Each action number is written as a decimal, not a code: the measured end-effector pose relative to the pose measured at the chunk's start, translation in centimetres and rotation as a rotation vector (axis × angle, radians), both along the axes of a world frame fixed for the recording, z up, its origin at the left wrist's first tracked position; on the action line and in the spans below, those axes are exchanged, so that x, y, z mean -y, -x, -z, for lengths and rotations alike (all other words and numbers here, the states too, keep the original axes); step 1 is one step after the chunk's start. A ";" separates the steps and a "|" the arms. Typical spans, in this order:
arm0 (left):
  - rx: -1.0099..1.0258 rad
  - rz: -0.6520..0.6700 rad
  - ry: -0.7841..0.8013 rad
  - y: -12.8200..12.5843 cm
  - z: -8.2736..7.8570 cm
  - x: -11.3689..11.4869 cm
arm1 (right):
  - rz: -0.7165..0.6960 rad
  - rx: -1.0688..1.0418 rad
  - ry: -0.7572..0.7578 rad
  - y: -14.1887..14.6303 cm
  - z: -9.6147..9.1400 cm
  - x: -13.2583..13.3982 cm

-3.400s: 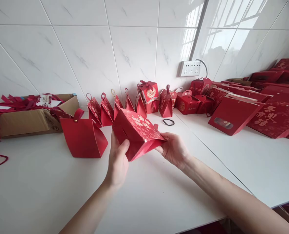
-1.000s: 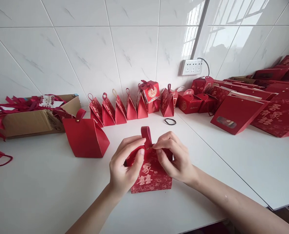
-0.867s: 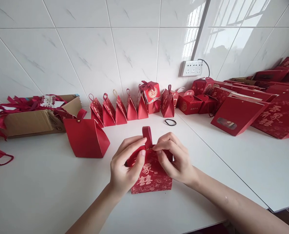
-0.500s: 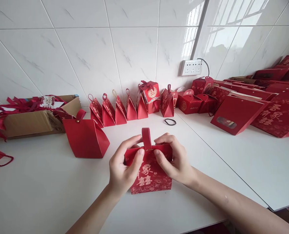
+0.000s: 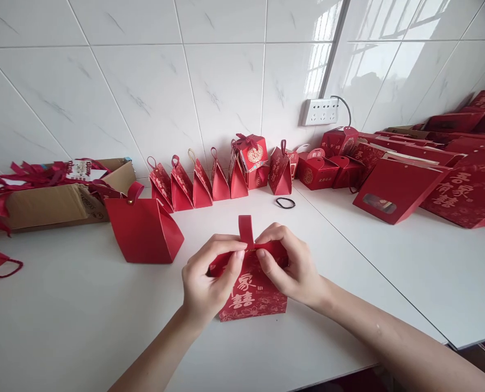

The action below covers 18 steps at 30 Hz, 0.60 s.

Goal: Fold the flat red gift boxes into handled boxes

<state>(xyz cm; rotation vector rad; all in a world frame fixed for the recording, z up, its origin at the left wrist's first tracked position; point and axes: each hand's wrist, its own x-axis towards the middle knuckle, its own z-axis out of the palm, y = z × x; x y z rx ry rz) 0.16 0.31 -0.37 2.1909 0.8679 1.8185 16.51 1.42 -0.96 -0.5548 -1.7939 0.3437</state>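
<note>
A small red gift box with gold characters on its front stands upright on the white table in front of me. A red loop handle rises from its top. My left hand pinches the box's top edge left of the handle, thumb in front and fingers behind. My right hand pinches the top edge on the handle's right side in the same way. Both hands press the top closed.
A larger plain red box stands to the left. A row of small red boxes lines the tiled wall. A cardboard carton with red ribbons sits far left. A black hair tie lies behind. Flat red cartons pile up at right.
The box was held tilted in the air, then set upright on the table. My fingers have closed in on its top edge beside the handle and pressed it shut.
</note>
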 end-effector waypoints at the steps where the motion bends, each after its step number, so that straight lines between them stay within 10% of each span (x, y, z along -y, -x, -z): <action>1: -0.002 -0.004 -0.006 0.0 0.0 0.0 | -0.001 -0.001 0.001 0.0 0.0 0.0; 18: -0.025 -0.027 -0.071 0.0 0.1 0.0 | -0.001 -0.001 0.032 0.0 0.0 0.0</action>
